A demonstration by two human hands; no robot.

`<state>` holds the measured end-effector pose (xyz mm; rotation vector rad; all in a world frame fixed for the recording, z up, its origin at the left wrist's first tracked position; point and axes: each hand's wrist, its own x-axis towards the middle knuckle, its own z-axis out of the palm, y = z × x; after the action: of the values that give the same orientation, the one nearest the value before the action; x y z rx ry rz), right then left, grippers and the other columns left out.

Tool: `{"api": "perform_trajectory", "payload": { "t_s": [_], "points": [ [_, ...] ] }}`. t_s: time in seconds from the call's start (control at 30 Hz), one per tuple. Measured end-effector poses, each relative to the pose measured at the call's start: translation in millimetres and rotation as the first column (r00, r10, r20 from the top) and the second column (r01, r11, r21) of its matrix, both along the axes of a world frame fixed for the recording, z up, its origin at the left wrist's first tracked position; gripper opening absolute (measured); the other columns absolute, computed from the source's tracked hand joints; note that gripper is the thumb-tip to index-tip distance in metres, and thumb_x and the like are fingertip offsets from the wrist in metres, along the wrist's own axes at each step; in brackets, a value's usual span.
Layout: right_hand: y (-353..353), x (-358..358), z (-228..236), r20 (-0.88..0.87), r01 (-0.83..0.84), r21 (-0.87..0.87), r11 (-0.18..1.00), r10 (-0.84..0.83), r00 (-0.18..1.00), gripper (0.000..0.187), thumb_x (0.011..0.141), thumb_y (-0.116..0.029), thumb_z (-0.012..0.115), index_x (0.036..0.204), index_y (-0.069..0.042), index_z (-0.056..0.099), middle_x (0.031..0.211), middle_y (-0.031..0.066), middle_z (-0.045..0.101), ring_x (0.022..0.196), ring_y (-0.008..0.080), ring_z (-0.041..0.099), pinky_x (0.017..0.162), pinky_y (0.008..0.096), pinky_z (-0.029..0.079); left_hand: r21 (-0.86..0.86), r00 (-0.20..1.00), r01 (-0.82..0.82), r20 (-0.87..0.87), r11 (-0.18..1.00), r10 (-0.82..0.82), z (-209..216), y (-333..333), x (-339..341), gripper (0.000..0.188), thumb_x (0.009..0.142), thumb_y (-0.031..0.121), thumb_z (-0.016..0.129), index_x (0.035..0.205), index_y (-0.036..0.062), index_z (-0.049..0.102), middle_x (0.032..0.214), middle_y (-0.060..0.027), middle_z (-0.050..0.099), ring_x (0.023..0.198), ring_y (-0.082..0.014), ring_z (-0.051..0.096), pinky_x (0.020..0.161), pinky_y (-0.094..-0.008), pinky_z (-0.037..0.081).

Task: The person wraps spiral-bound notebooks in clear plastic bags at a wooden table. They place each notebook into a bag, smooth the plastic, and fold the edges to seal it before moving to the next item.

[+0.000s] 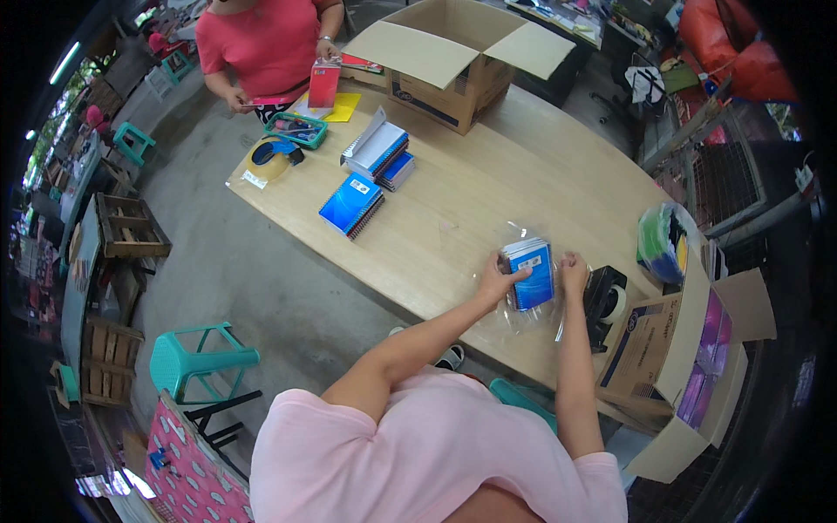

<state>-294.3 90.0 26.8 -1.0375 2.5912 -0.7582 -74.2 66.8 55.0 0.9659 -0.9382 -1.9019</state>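
Observation:
My left hand [499, 281] grips a small stack of blue spiral notebooks [534, 281], its thumb lying over the top cover. Clear plastic wrap [520, 324] surrounds the stack and spreads past it onto the table. Just right of the notebooks, my right hand [573, 272] is closed, its fingertips pressed together beside the plastic; what they pinch, if anything, is too small to make out. A black tape dispenser [600, 305] with a roll of tape stands by my right wrist.
More notebooks [351, 206] lie in piles farther left on the table [436, 288]. A teal basket [297, 129] and a yellow tape roll [268, 159] sit near a person [261, 52] holding a red notebook. Open cartons stand at the far side [445, 87] and right [649, 349].

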Motion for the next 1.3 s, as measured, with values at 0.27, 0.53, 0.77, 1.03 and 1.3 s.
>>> {"api": "perform_trajectory", "payload": {
  "t_s": [0.27, 0.53, 0.77, 1.03, 1.3],
  "points": [
    [52, 95, 31, 0.157, -0.257, -0.702, 0.664, 0.497, 0.853, 0.091, 0.084, -0.050, 0.065, 0.146, 0.002, 0.025, 0.138, 0.0169, 0.045, 0.132, 0.0276, 0.039, 0.110, 0.0391, 0.030, -0.648, 0.929, 0.348, 0.336, 0.677, -0.156, -10, -8, 40, 0.082, 0.066, 0.012, 0.084, 0.132, -0.0001, 0.036, 0.123, -0.0174, 0.052, 0.117, -0.0285, 0.051, 0.100, -0.0377, 0.041],
    [62, 91, 19, 0.152, -0.075, -0.786, 0.613, 0.310, 0.939, 0.097, 0.080, -0.068, 0.057, 0.142, 0.002, 0.032, 0.131, 0.0218, 0.047, 0.121, 0.0299, 0.048, 0.103, 0.0370, 0.036, -0.483, 0.847, 0.523, 0.389, 0.702, -0.363, 2, -6, 32, 0.096, 0.065, 0.020, 0.085, 0.141, 0.0016, 0.028, 0.132, -0.0186, 0.048, 0.122, -0.0315, 0.048, 0.106, -0.0387, 0.036],
    [124, 110, 68, -0.174, -0.387, -0.514, 0.765, 0.349, 0.921, 0.044, 0.077, -0.028, 0.074, 0.111, -0.005, 0.059, 0.109, 0.0180, 0.057, 0.093, 0.0314, 0.057, 0.079, 0.0376, 0.047, -0.596, 0.887, 0.462, 0.290, 0.657, -0.360, 45, -26, 26, 0.111, 0.061, 0.022, 0.087, 0.146, 0.0085, 0.018, 0.137, -0.0181, 0.043, 0.125, -0.0327, 0.047, 0.104, -0.0417, 0.039],
    [105, 105, 158, -0.314, -0.636, -0.411, 0.653, 0.554, 0.771, 0.043, 0.066, -0.009, 0.077, 0.105, -0.009, 0.060, 0.114, 0.0096, 0.058, 0.099, 0.0289, 0.060, 0.076, 0.0406, 0.050, -0.800, 0.923, 0.208, 0.351, 0.563, 0.159, 4, 13, 61, 0.107, 0.057, 0.034, 0.090, 0.138, 0.0069, 0.025, 0.135, -0.0162, 0.029, 0.124, -0.0322, 0.038, 0.100, -0.0444, 0.041],
    [60, 43, 176, -0.146, -0.869, 0.237, 0.434, 0.901, 0.409, 0.024, 0.072, -0.007, 0.066, 0.096, -0.008, 0.063, 0.113, 0.0038, 0.062, 0.095, 0.0288, 0.062, 0.077, 0.0388, 0.051, -0.866, 0.862, 0.486, 0.497, 0.117, 0.100, 19, 2, 70, 0.071, 0.064, 0.032, 0.084, 0.126, 0.0127, 0.055, 0.126, -0.0141, 0.044, 0.119, -0.0337, 0.042, 0.100, -0.0466, 0.037]
  ]
}}
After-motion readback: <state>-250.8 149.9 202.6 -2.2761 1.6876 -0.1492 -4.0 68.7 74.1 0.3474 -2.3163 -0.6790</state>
